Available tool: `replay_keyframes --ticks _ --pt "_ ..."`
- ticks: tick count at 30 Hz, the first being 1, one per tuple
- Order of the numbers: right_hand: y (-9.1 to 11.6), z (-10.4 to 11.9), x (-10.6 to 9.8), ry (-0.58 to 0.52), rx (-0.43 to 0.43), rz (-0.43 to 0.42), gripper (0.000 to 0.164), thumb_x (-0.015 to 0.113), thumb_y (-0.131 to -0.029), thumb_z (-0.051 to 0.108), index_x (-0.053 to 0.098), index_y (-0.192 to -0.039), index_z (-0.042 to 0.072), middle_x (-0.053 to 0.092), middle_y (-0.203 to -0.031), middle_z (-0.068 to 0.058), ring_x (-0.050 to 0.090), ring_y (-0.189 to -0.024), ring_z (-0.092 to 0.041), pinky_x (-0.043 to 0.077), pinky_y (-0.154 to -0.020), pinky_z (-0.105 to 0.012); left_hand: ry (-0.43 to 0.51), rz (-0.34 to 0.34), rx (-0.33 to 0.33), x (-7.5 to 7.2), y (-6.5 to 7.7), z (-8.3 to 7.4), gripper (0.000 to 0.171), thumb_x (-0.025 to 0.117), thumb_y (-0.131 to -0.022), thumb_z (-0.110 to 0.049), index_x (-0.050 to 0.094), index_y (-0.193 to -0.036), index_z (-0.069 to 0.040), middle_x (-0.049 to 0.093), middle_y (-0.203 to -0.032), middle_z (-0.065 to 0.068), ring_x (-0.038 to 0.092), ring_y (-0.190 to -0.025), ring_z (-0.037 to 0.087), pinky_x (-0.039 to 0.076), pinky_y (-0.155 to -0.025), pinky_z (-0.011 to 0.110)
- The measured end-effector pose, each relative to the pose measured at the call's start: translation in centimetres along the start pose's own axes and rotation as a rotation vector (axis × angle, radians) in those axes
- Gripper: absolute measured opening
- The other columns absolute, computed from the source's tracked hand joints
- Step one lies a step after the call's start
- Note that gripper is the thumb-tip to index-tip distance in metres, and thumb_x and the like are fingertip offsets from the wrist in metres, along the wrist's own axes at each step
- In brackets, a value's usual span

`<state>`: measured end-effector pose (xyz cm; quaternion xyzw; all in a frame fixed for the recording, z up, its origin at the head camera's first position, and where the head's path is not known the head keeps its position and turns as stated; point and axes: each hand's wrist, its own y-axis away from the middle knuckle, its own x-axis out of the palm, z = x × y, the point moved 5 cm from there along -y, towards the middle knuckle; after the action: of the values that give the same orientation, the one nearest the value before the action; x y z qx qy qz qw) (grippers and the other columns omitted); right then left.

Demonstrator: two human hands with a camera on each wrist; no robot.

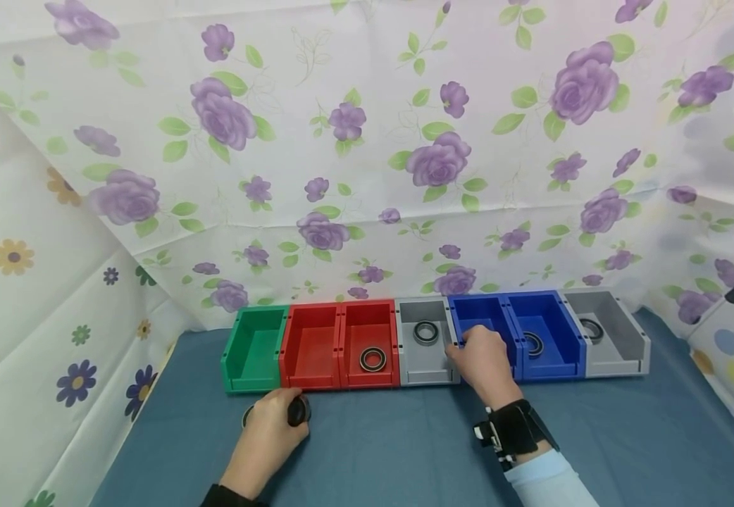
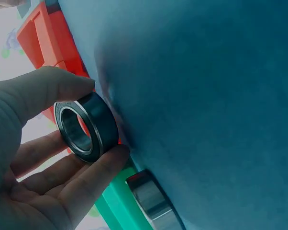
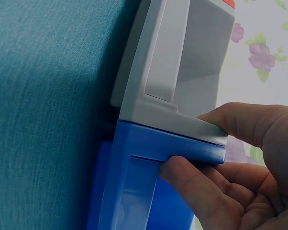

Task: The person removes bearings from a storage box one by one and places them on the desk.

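A dark bearing [image 2: 103, 122] is pinched by the left hand [image 1: 273, 426], its rim being held between the thumb and the fingers over the desk [image 1: 380, 451]. No long axis is given by the round ring; in the left wrist view its bore is turned toward about 8 o'clock. Seen from the head, the leftmost red bin [image 1: 310, 381] is placed near 12 o'clock from the held ring and the green bin [image 1: 254, 386] near 11, so any onward move is judged to turn on that short offset. Another bearing [image 2: 154, 200] is found just beside, at 9 o'clock. The adjoining walls of a grey bin [image 3: 141, 111] and a blue bin [image 3: 134, 143] are pinched by the right hand [image 1: 484, 360], well apart between 2 and 3 o'clock.
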<state>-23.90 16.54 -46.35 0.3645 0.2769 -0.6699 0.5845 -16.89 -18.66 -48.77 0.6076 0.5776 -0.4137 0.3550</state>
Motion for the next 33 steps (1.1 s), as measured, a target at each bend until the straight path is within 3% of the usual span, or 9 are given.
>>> replay_keyframes --ticks 7,19,26,30,33 --pt "0.09 -0.02 0.05 -0.002 0.000 0.008 0.039 0.066 -0.083 0.029 0.065 -0.108 0.000 0.062 -0.100 -0.015 0.055 -0.066 -0.016 0.047 -0.051 -0.028 -0.022 0.064 -0.013 0.24 -0.12 0.00 0.050 0.079 -0.065 -0.013 0.063 -0.112 -0.006 0.061 -0.105 0.006 0.057 -0.097 0.021 0.050 -0.075 0.039" --pt "0.22 -0.01 0.05 -0.012 -0.009 0.010 0.037 0.066 -0.083 0.029 0.065 -0.106 -0.001 0.062 -0.096 -0.014 0.055 -0.064 -0.016 0.046 -0.049 -0.028 -0.087 0.138 -0.053 0.13 -0.17 0.12 0.045 0.078 -0.065 -0.017 0.063 -0.106 -0.003 0.061 -0.091 0.003 0.053 -0.077 0.013 0.048 -0.062 0.034" --pt "0.19 -0.03 0.00 -0.011 -0.007 0.004 0.036 0.066 -0.083 0.029 0.066 -0.104 0.000 0.062 -0.092 -0.012 0.054 -0.061 -0.015 0.045 -0.048 -0.027 -0.125 0.145 -0.043 0.24 -0.17 -0.07 0.042 0.077 -0.066 -0.017 0.064 -0.104 -0.004 0.061 -0.088 0.003 0.052 -0.073 0.012 0.046 -0.058 0.032" --pt "0.15 0.09 -0.08 -0.014 -0.008 0.004 0.033 0.066 -0.083 0.029 0.067 -0.101 0.002 0.061 -0.083 -0.008 0.054 -0.059 -0.014 0.044 -0.047 -0.027 -0.136 0.145 -0.033 0.13 -0.16 -0.30 0.042 0.078 -0.067 -0.017 0.064 -0.104 -0.003 0.061 -0.091 0.004 0.054 -0.077 0.014 0.048 -0.061 0.034" --pt "0.12 0.19 -0.16 -0.015 -0.005 0.008 0.034 0.066 -0.083 0.029 0.066 -0.103 0.001 0.062 -0.086 -0.009 0.055 -0.061 -0.015 0.045 -0.049 -0.028 -0.150 0.144 -0.035 -0.08 -0.09 -0.52 0.042 0.078 -0.068 -0.018 0.064 -0.105 -0.003 0.060 -0.091 0.003 0.054 -0.078 0.015 0.048 -0.063 0.035"
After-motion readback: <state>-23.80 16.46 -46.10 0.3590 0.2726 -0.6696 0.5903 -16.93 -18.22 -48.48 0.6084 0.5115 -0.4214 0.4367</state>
